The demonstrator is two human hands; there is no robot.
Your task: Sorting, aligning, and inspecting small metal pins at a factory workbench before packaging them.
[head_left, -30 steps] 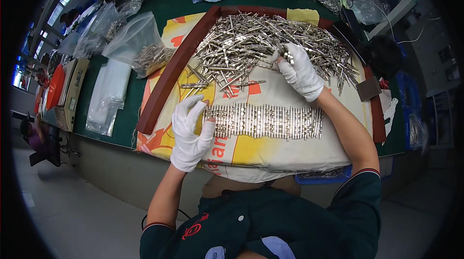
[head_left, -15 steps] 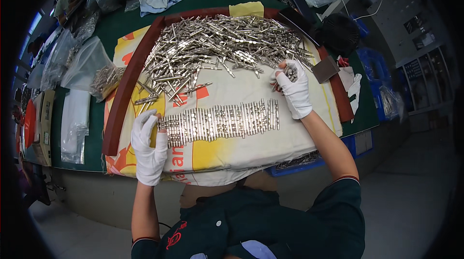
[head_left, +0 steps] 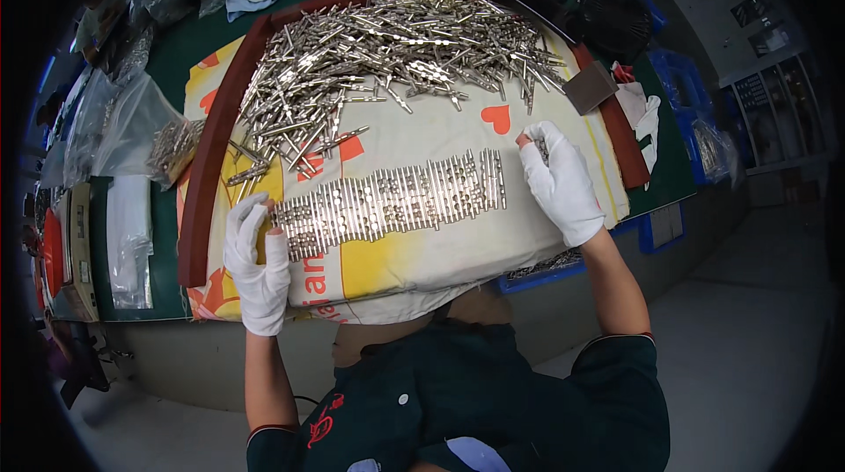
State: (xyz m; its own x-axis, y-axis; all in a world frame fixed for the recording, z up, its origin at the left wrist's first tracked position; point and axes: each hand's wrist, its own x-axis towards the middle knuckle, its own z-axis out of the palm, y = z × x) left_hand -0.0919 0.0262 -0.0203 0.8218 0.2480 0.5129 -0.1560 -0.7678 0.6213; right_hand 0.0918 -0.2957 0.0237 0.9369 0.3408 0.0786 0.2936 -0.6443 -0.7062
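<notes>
Slim, stepped metal pins lie side by side in a long row (head_left: 387,199) on a printed cloth (head_left: 431,256). My left hand (head_left: 257,265), in a white glove with bare fingertips, rests at the row's left end. Its thumb and fingers are apart, touching the end pins and gripping none that I can make out. Beyond the row's right end, my gloved right hand (head_left: 563,186) is closed around a small bunch of metal pins (head_left: 541,151), mostly hidden by the fingers. A big heap of loose pins (head_left: 396,45) spreads across the far side of the cloth.
A dark red wooden frame (head_left: 214,155) borders the cloth at left, back and right. A dark block (head_left: 590,87) sits on its right side, with a black fan (head_left: 614,18) behind. Plastic bags (head_left: 136,133) stand left, and a blue tray (head_left: 550,271) shows below the front edge.
My right hand has come away from the heap, nearer me and beside the row's right end, still closed on pins. The left hand stays at the row's left end. The whole view has shifted slightly.
</notes>
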